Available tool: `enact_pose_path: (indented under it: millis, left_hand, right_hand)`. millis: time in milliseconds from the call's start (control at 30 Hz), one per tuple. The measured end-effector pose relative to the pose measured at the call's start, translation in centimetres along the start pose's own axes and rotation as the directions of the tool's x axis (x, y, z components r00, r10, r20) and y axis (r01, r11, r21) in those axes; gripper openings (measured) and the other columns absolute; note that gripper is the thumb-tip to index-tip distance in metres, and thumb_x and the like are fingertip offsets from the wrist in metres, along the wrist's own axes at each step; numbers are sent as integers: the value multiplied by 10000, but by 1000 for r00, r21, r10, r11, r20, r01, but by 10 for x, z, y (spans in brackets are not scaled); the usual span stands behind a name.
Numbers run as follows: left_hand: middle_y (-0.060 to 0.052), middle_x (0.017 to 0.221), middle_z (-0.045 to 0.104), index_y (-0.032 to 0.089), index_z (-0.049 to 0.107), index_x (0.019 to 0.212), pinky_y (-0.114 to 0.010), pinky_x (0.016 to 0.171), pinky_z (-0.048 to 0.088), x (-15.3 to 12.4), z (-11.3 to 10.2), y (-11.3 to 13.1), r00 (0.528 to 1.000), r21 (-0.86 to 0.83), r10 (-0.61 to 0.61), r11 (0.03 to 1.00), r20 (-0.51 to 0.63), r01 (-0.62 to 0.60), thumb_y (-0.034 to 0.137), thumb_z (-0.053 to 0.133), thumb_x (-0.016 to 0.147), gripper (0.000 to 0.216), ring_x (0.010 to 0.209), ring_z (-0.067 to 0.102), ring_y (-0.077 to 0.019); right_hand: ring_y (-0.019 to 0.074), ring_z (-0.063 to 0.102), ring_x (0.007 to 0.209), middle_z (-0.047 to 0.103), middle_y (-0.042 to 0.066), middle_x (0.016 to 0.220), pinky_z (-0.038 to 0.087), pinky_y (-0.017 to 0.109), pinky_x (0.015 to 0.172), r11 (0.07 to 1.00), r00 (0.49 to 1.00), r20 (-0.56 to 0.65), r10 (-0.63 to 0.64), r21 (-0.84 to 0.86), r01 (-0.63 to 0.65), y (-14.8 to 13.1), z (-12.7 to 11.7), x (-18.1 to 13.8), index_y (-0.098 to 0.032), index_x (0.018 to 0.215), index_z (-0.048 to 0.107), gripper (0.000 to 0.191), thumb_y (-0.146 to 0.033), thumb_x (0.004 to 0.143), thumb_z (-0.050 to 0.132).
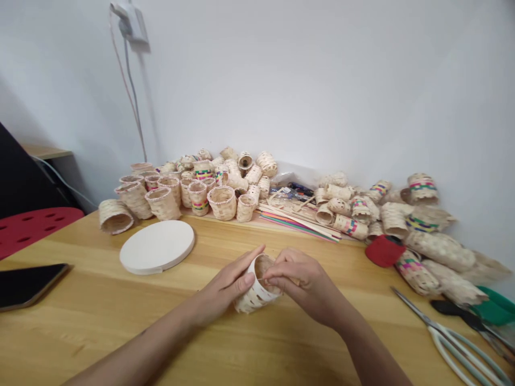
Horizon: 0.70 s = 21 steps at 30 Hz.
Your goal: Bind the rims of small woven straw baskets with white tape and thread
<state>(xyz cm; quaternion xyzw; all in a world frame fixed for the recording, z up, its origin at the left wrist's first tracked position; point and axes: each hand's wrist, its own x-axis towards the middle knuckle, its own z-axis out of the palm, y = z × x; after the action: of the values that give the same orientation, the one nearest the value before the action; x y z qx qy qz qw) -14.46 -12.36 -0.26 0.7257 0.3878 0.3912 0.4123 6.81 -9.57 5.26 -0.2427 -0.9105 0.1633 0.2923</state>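
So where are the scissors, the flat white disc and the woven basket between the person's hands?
Scissors (433, 324): head view, on the pivot area.
Flat white disc (156, 244): head view, on its top face.
Woven basket (255, 296): head view, on its woven side, below the white rim.

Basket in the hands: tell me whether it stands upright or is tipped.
Tipped: the basket slants, its mouth leaning toward the right hand.
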Motion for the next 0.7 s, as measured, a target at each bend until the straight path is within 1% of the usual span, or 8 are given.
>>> enact_pose_path:
  millis: [167,400,567,700]
  left_hand:
    - [-62,1513,319,249,283,1455,-442,1138,243,1,0,-4,1000,-30,-14,999,19,14,516,388,924,604,1379,315,-241]
    - [-68,1481,382,249,333,1435,-456,1140,232,3,-2,-5,1000,-57,-12,998,-26,11,526,414,912,597,1358,353,-250]
    - [-64,1484,378,253,335,1435,-458,1144,216,3,-1,-6,1000,-86,-14,996,-22,12,522,432,907,601,1360,345,-257]
    - [-76,1488,370,233,339,1436,-445,1146,202,3,-1,-8,1000,-109,-20,994,-20,18,502,433,913,595,1358,342,-271]
  right_hand:
    - [145,569,753,618,23,763,428,237,659,1000,1000,1,19,-3,-19,5,4,0,-215,882,708,200,-258,930,519]
    - [149,570,778,618,28,793,425,248,693,999,999,29,36,32,-37,5,4,1,-213,882,705,198,-233,931,514]
    - [150,562,774,606,28,790,422,253,697,997,998,34,50,57,-52,7,5,1,-203,882,702,181,-210,923,526]
    - [153,561,777,609,30,797,428,254,696,996,998,31,47,72,-49,8,6,0,-210,885,698,178,-218,925,524]
